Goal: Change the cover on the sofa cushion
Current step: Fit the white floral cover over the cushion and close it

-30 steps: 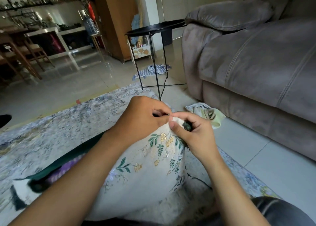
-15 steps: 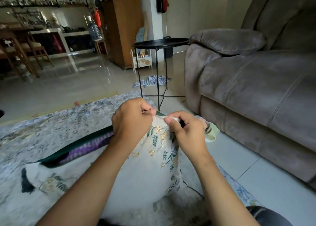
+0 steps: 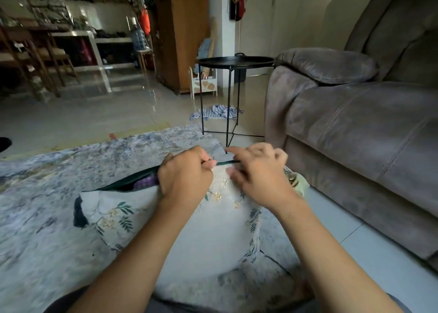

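Both hands met at the far edge of the floral cover [image 3: 208,229]. The left hand [image 3: 187,177] was curled tight and pinched the seam between thumb and forefinger. The right hand [image 3: 258,172] had bent fingers and nipped the cover's far right corner just beside it. I could not tell whether a zip pull sat between the left fingers. The cushion [image 3: 142,182] lay partly in the person's lap and partly on the rug [image 3: 59,170], near the rug's right edge and close to the sofa [image 3: 355,123]. It looked to me like the closing step. To do it well, the right hand should hold the corner taut while the left draws steadily toward the gaping end, keeping both lips level and the filling tucked down so nothing snags. The cover acted as the bag here: its mouth gaped left of the left hand, showing a dark green and purple inner cushion almost wholly inside. A crumpled pale cloth [image 3: 298,182] lay just off the rug's right edge. The black tray table [image 3: 237,62] stood beyond the rug's far edge, and its rim hid whatever it held.
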Demonstrator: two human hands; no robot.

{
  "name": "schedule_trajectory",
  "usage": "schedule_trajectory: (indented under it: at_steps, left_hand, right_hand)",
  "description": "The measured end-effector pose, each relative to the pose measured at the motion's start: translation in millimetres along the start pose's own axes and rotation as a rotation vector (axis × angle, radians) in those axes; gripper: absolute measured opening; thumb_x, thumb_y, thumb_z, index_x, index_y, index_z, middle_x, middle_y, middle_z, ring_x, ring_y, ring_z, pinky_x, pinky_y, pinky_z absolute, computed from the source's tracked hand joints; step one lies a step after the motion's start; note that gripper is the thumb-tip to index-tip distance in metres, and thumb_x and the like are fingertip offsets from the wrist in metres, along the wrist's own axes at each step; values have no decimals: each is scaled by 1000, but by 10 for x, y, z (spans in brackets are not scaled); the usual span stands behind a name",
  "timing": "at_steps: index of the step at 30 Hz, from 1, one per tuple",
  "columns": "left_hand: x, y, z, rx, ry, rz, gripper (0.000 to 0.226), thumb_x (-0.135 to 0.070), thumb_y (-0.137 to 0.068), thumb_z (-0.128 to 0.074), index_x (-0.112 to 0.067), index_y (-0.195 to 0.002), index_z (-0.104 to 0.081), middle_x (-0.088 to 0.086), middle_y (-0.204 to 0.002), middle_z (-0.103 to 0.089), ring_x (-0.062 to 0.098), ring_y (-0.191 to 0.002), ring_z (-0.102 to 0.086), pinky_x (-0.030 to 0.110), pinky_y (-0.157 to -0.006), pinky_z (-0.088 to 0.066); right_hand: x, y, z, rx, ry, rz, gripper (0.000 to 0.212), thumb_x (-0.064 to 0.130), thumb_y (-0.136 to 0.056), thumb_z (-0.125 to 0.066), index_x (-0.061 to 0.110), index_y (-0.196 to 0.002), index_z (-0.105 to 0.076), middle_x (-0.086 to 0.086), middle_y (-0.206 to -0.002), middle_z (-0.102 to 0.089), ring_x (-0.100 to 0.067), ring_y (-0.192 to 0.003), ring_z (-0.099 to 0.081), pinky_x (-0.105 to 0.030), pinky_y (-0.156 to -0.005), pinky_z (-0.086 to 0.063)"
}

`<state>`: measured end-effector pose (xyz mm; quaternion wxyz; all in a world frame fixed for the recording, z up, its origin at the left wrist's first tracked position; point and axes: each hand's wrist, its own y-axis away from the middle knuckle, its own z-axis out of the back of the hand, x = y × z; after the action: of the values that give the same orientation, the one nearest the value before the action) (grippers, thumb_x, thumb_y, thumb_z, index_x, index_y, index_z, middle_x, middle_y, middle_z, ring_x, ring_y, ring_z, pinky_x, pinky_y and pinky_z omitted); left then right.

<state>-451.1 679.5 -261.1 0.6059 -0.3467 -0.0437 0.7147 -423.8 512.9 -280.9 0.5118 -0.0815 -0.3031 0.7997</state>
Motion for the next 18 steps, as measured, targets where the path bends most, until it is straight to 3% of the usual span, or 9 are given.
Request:
schedule_trajectory:
  at_steps: [3,5,7,9,12,15,18]
  left_hand:
    - [50,39,-3,-19,-35,-32,13,-39,-92,-62,-29,-96,-69,-1,-91,-74,27,-95,-64,32,-104,-34]
    - [157,15,-16,-47,-28,-66,6,-31,-88,-65,-27,-89,-70,-2,-85,-74,24,-95,-66,36,-118,-13]
    - [318,-34,-19,-73,-27,-65,6,-20,-82,-67,-25,-83,-71,-6,-84,-73,19,-112,-64,43,-118,14]
    - [444,-76,36,-67,-7,-1,12,-15,-81,-64,-24,-80,-71,-10,-89,-73,15,-127,-55,48,-112,26]
    - [597,-132,156,-117,-10,57,17,-12,-82,-61,-25,-74,-69,-13,-83,-69,16,-121,-59,56,-113,24]
    - [851,-238,281,-229,-21,110,20,-11,-80,-61,-28,-73,-67,-14,-72,-66,18,-90,-68,62,-115,17]
    - [1077,-367,380,-283,33,122,14,-14,-84,-66,-26,-80,-70,-13,-67,-62,18,-82,-66,57,-119,10]
  right_hand:
    - [189,-121,-74,47,20,51,22,48,-92,-60,35,-108,-67,12,-96,-64,-18,-110,-43,-33,-75,-10]
    - [195,-168,-99,40,16,11,19,48,-90,-62,31,-96,-67,10,-92,-64,-20,-105,-45,-34,-75,-11]
    - [204,-201,-109,70,79,37,17,44,-90,-61,29,-94,-66,8,-95,-65,-22,-103,-45,-37,-77,-16]
    - [223,-234,-85,89,126,34,15,41,-89,-61,29,-94,-66,8,-97,-66,-22,-104,-45,-40,-81,-18]
    - [147,-235,-37,90,165,-74,12,40,-88,-60,29,-89,-64,11,-95,-64,-21,-105,-43,-39,-81,-16]
    - [-53,-176,9,55,183,-242,7,32,-83,-59,31,-77,-58,12,-89,-60,-23,-106,-44,-37,-74,-13]
    - [-190,-123,39,21,111,-346,23,24,-80,-61,32,-65,-46,14,-87,-58,-23,-106,-37,-35,-73,-9]
